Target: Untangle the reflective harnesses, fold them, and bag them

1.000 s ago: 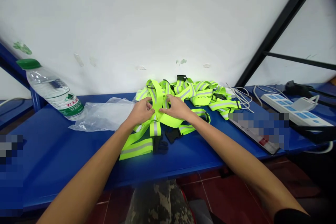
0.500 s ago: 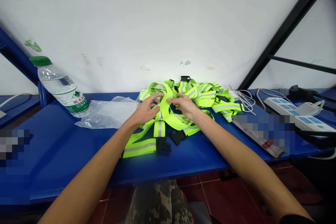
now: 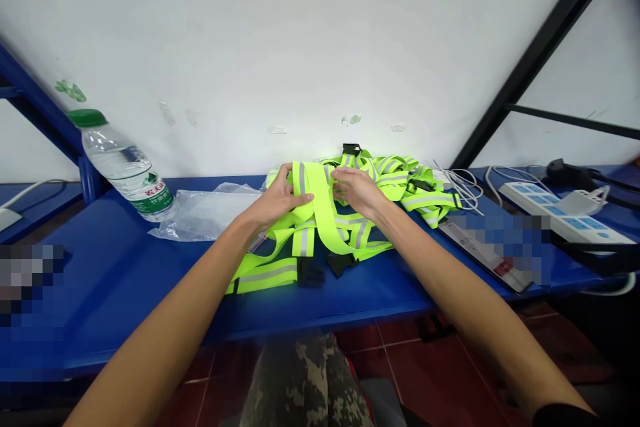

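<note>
Several bands of neon-yellow reflective strap (image 3: 325, 213) with grey stripes lie in loose loops before me. My left hand (image 3: 277, 203) grips a folded length of it, thumb in front and fingers behind. At the right edge of that raised fold, my right hand (image 3: 357, 190) has its bent fingers against the strap; its thumb is largely hidden. Below the hands, a black buckle (image 3: 341, 263) and a second dark buckle (image 3: 311, 273) rest on the blue tabletop (image 3: 270, 317). Behind my right hand, more straps (image 3: 395, 177) are heaped against the wall.
A water bottle (image 3: 130, 170) with a green cap leans at the left, beside a clear plastic bag (image 3: 200, 213). To the right are a phone (image 3: 480, 253), white cables (image 3: 465, 190) and a power strip (image 3: 565, 213). A black bar (image 3: 540, 47) slants up behind them.
The strap between my hands has been lifted and folded over into a wide, upright loop. My left thumb now presses on its front; my right fingers have shifted to its right edge.
</note>
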Action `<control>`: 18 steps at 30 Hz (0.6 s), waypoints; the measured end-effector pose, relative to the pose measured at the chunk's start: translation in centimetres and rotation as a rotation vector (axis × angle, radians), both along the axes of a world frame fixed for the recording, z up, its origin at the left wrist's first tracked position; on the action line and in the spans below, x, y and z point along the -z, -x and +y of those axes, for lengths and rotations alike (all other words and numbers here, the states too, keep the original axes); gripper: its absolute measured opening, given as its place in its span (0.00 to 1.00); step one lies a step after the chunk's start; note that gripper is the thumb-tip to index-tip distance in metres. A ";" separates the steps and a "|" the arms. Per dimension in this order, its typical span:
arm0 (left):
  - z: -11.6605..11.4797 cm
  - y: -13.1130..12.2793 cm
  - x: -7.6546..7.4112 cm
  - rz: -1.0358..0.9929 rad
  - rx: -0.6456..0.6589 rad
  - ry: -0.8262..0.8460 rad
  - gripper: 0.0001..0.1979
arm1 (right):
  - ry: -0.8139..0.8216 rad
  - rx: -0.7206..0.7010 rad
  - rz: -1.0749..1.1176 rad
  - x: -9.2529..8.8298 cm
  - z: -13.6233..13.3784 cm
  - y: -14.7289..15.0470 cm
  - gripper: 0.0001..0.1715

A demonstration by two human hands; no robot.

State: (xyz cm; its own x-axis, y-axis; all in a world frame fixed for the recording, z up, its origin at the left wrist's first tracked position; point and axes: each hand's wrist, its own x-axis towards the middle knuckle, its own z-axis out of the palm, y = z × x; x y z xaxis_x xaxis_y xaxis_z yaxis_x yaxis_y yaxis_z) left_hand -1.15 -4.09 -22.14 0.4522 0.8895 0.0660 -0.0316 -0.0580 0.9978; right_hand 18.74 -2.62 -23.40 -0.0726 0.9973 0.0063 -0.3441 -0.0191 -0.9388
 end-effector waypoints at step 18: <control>5.3 7.0 -7.3 0.028 -0.792 -0.489 0.16 | -0.343 0.749 -0.052 -7.8 0.6 -13.8 0.05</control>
